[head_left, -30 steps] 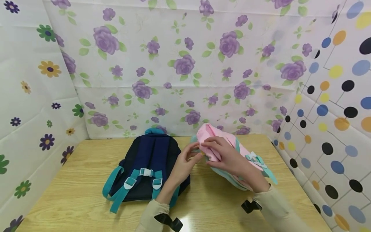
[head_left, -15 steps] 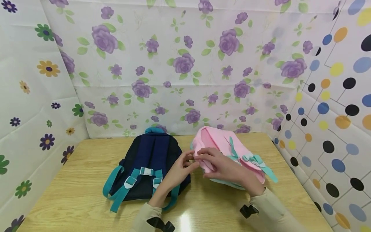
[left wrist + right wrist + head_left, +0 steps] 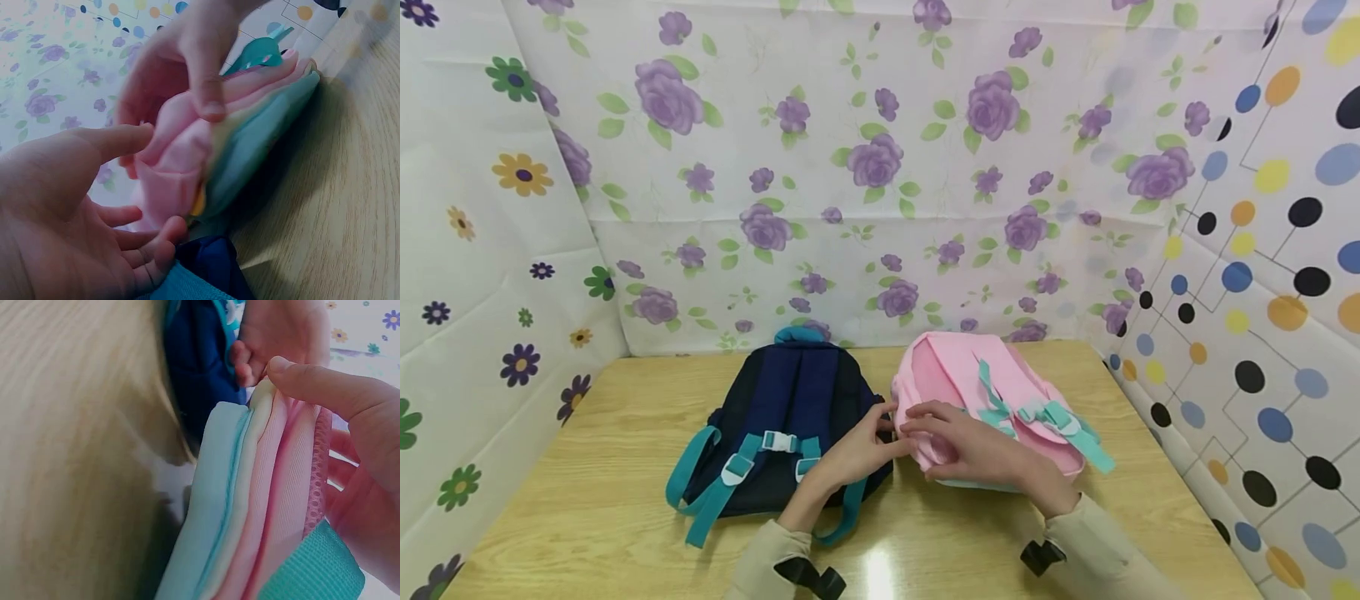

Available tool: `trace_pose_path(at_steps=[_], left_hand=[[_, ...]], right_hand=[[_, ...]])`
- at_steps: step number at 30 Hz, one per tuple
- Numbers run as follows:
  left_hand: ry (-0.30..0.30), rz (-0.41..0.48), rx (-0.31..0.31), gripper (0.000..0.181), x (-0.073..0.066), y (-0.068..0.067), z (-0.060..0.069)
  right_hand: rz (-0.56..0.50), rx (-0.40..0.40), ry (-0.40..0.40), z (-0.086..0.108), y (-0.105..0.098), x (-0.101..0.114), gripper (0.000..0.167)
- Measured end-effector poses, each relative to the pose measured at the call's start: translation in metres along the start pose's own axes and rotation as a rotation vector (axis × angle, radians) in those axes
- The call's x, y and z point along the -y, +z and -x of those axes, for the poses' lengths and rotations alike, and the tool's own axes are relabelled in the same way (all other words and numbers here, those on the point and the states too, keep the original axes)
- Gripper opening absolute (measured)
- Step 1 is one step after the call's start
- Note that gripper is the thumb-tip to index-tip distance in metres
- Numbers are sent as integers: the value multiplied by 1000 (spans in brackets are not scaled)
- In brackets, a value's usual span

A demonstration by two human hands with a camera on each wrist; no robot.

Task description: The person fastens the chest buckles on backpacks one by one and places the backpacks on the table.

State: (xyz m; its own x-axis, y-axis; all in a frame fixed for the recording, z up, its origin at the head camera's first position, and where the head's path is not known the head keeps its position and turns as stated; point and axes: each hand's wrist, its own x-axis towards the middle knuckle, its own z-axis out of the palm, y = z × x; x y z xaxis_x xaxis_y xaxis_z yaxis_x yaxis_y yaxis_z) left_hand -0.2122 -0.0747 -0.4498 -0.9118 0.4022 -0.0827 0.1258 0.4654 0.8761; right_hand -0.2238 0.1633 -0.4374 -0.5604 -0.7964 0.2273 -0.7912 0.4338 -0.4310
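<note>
A pink backpack [image 3: 943,362] with mint-green straps and a pale green front panel lies on the table, its straps facing up. My right hand [image 3: 977,450] holds its near left end; in the right wrist view the thumb [image 3: 325,387] lies across the layered edge and the fingers go behind. Close to that same end is my left hand [image 3: 856,450], fingers loosely bent. In the left wrist view, its thumb [image 3: 122,140] points at the pink fabric; whether it touches I cannot tell. A navy backpack [image 3: 775,392] with teal straps lies just left, partly behind my left hand.
The wooden table [image 3: 587,467] extends around both bags. A floral cloth wall [image 3: 820,167] stands behind it, with a dotted cloth [image 3: 1262,333] on the right and a flowered one [image 3: 475,250] on the left.
The pink backpack has turned and flattened, so its back and straps now face up more. Both hands have moved slightly down and left with its end. The navy backpack stays put.
</note>
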Motion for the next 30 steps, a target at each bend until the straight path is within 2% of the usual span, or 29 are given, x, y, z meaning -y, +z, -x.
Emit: trace_pose_path(at_steps=[3, 8, 14, 17, 24, 30], left_hand=[[-6, -21, -4, 84, -2, 0, 0], [17, -60, -5, 77, -3, 1, 0], [38, -88, 1, 69, -4, -1, 0], [48, -89, -8, 67, -4, -2, -1], [92, -89, -62, 57, -9, -1, -4], [156, -86, -73, 47, -15, 6, -12]], right_hand=[[16, 17, 13, 1, 7, -3, 63], [53, 44, 25, 4, 18, -7, 66], [39, 50, 63, 7, 20, -7, 64], [32, 26, 67, 11, 17, -7, 61], [80, -69, -19, 20, 2, -13, 49], [70, -85, 33, 28, -13, -15, 45]])
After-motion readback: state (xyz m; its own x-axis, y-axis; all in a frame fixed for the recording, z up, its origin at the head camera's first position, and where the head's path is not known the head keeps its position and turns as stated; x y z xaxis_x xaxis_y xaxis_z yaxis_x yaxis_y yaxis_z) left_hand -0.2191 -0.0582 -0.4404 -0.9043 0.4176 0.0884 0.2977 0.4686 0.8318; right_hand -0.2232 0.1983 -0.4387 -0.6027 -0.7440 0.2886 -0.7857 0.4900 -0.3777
